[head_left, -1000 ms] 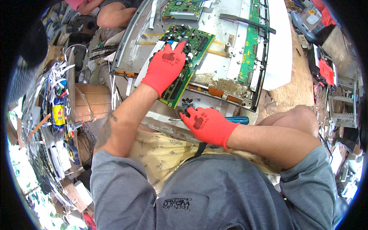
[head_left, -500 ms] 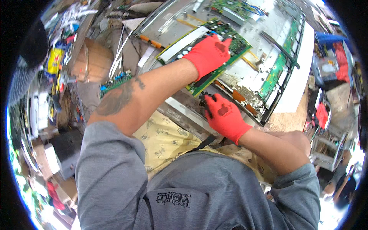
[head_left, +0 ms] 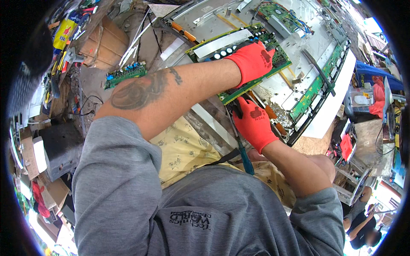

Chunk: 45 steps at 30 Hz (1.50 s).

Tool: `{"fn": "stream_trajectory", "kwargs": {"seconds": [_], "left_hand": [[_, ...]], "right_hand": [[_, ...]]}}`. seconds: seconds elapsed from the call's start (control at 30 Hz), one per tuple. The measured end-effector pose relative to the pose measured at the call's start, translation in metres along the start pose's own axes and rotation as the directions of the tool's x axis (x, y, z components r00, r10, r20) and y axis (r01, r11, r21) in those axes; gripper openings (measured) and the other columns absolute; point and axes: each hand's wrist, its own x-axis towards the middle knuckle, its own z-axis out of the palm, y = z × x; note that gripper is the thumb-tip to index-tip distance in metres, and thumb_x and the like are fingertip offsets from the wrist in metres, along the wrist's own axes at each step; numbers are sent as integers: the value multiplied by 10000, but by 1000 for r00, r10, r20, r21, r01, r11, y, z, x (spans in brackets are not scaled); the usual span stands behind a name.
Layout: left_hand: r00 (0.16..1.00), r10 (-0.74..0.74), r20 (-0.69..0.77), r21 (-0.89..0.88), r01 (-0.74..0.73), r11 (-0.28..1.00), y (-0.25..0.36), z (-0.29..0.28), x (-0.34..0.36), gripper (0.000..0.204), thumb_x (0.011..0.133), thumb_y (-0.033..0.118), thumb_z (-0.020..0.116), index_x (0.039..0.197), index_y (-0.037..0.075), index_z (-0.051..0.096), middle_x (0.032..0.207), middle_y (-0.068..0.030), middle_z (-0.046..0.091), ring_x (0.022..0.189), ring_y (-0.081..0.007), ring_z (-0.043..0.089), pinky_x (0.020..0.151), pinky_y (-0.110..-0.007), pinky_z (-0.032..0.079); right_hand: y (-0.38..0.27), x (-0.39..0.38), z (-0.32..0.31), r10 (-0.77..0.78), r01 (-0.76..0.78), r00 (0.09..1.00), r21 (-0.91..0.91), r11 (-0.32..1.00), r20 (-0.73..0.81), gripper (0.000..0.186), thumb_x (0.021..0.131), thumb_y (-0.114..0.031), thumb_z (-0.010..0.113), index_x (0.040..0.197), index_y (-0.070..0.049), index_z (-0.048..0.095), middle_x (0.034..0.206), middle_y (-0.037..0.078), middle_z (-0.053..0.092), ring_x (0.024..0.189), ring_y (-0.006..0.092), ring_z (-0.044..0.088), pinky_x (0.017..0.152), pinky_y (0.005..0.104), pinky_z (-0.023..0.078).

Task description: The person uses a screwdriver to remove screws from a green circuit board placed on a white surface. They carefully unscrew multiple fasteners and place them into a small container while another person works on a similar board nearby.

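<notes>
My left hand, in a red glove, is closed on a large green circuit board with white capacitors and a pale strip along it. The board lies on an opened flat-screen panel. My right hand, also gloved in red, is curled at the board's near corner, beside small dark parts; what its fingers hold is hidden. A screwdriver with a teal handle points up beneath that hand. A dark flat bar lies across the panel's right side.
A smaller circuit board sits left of my forearm, near cardboard and loose white strips. Scrap, tools and a black box crowd the left. A white sheet and clutter are at the right. Another person is at lower right.
My view has swung, so the panel appears farther right and tilted. My right hand has moved up to the board's corner, and the screwdriver now points away from me instead of lying crosswise.
</notes>
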Motion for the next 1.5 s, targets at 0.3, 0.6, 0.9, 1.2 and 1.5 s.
{"fn": "stream_trajectory", "kwargs": {"seconds": [0.3,0.6,0.9,1.2,1.5], "left_hand": [[993,79,84,26,-82,996,-7,-22,-7,505,896,106,600,1382,-32,591,1104,-213,730,997,-335,706,735,-411,598],[995,50,82,1,-51,999,-4,-18,-1,503,919,121,578,1398,-33,576,1107,-221,734,989,-333,717,749,-415,598],[996,38,78,-29,-36,999,-4,-12,-1,499,930,128,575,1411,-6,576,1198,-214,718,1040,-334,709,774,-417,597],[995,6,103,4,-7,1000,0,-12,4,391,911,107,598,1280,0,671,1352,-196,654,1071,-349,700,785,-417,600],[1000,6,22,20,-6,1000,0,-12,-5,461,901,108,598,1337,-39,620,1142,-206,728,995,-322,707,756,-402,591]], "right_hand": [[-1,-3,-2,-4,4,1000,27,1000,-28,403,913,-211,665,1292,-84,608,1086,188,696,938,414,683,788,497,556],[0,-4,-6,-25,25,1000,-27,999,7,373,907,-224,675,1258,-103,644,1097,195,691,937,404,687,782,496,558],[0,-3,-5,-48,50,998,-51,997,37,327,925,-221,634,1238,-127,627,1093,176,673,921,388,692,749,496,562],[4,-2,-2,-113,116,993,-76,990,38,329,911,-221,663,1219,-110,635,1057,153,679,918,370,690,745,476,558],[4,-1,1,-113,116,993,-93,989,36,303,897,-223,685,1153,-75,619,1041,150,685,930,369,690,755,477,554]]}}
